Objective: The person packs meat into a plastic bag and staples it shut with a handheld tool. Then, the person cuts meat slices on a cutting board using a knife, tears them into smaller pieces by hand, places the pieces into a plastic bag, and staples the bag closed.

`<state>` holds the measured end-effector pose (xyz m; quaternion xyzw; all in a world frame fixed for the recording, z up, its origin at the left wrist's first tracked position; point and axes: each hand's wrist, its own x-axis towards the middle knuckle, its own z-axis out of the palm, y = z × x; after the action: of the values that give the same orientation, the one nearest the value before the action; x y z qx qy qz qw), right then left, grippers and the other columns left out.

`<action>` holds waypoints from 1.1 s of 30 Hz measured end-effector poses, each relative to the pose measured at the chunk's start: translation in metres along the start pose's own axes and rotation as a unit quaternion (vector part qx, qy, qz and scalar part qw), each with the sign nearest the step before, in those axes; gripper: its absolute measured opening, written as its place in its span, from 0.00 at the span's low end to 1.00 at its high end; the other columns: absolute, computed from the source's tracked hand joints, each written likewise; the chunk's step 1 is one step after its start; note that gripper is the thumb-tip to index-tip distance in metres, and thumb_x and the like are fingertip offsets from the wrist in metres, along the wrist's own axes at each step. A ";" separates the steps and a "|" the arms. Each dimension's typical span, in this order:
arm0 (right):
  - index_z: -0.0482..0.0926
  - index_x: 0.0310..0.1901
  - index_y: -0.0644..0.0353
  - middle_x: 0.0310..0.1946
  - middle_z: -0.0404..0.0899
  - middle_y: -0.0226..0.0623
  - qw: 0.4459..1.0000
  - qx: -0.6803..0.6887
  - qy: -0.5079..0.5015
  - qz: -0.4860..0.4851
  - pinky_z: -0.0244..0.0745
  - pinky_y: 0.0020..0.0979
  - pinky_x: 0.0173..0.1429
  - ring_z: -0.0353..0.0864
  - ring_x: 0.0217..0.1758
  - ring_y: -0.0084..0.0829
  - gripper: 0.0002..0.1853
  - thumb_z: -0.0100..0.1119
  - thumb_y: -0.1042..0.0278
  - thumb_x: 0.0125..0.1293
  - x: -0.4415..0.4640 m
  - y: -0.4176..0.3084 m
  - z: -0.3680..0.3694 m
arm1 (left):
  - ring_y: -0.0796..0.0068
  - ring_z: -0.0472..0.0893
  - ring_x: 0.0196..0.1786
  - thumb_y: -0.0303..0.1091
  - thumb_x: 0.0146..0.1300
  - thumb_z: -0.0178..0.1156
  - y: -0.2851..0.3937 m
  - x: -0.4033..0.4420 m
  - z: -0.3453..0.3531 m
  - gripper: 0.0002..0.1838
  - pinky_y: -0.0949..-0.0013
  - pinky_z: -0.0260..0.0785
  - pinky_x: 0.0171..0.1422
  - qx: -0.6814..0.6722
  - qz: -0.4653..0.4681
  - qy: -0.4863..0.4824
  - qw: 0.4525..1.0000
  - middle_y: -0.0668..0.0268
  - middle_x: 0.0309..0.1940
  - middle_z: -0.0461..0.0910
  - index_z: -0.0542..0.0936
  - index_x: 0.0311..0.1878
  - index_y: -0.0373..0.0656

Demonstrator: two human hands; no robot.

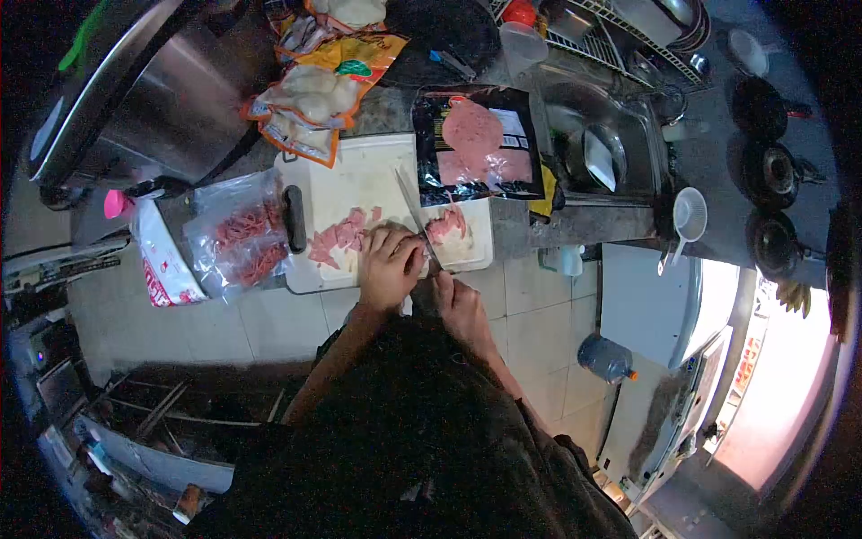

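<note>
"Meat first; where is it, and how will it handle?"

"Pink pieces [339, 238] lie on the cutting board [350, 175] beyond and to the left of my left hand [388, 260]; a smaller heap [446, 223] sits just right of the knife [409, 196]; all of it looks thin, light and limp; I judge it moist, a little slippery, and apt to fold or tear under a hard pinch; I'd slide flat fingers beneath it."

"And your hands?"

"My right hand [462, 305] is closed round the knife handle, the blade slanting away and leftward; my left is curled down on the board close to that blade; whether its fingers pin a piece, I cannot tell; the knife looks stiff and easy to lift, so the handle is the only sensible grip."

"What's on the worktop [584, 225]?"

"My board is pale and flat, set near the close edge; a black packet [431, 117] overlaps it beyond my right hand, pink slices [471, 130] on top; a clear bag [251, 225] of shredded red meat is off to my left, orange-edged packs [310, 99] farther beyond."

"Room?"

"Kitchen, dim on my left; a metal sink [653, 144] lies beyond and right of my hands, dark pans [777, 171] farther right; tiled floor [530, 296] shows below, with a blue water bottle [606, 357] to the right; bright light enters at the far right."
</note>
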<state>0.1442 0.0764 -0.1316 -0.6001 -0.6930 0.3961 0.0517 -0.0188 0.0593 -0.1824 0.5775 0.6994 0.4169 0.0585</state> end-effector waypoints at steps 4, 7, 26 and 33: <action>0.82 0.43 0.66 0.37 0.82 0.65 0.998 0.043 0.010 -0.040 0.76 0.57 0.45 0.80 0.44 0.69 0.22 0.47 0.53 0.80 -0.005 0.025 0.005 | 0.59 0.76 0.54 0.30 0.56 0.69 0.003 -0.002 -0.006 0.09 0.53 0.67 0.59 -0.001 -0.003 -0.009 1.000 0.65 0.45 0.80 0.84 0.42 0.44; 0.81 0.46 0.68 0.38 0.82 0.65 0.998 0.064 -0.004 -0.017 0.76 0.52 0.46 0.82 0.44 0.64 0.24 0.46 0.52 0.81 -0.017 0.030 -0.002 | 0.57 0.76 0.54 0.29 0.58 0.68 0.005 -0.003 -0.009 0.10 0.53 0.67 0.60 -0.014 -0.016 -0.008 1.000 0.65 0.45 0.80 0.84 0.43 0.44; 0.80 0.44 0.68 0.37 0.81 0.68 0.999 0.002 -0.020 -0.033 0.76 0.58 0.45 0.81 0.45 0.69 0.26 0.44 0.49 0.81 -0.002 0.005 0.002 | 0.54 0.76 0.54 0.30 0.57 0.67 -0.004 -0.009 -0.004 0.10 0.50 0.68 0.61 0.000 -0.005 -0.007 1.000 0.62 0.45 0.79 0.83 0.43 0.42; 0.80 0.47 0.69 0.39 0.83 0.64 0.999 0.023 -0.034 0.009 0.77 0.51 0.48 0.82 0.49 0.66 0.23 0.47 0.52 0.81 -0.021 0.022 -0.008 | 0.54 0.77 0.54 0.28 0.57 0.68 -0.002 -0.009 -0.004 0.10 0.53 0.68 0.62 -0.026 -0.032 0.011 0.999 0.62 0.44 0.81 0.84 0.42 0.44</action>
<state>0.1721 0.0613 -0.1313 -0.5912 -0.6795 0.4328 0.0379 -0.0193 0.0493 -0.1851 0.5489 0.7066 0.4395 0.0793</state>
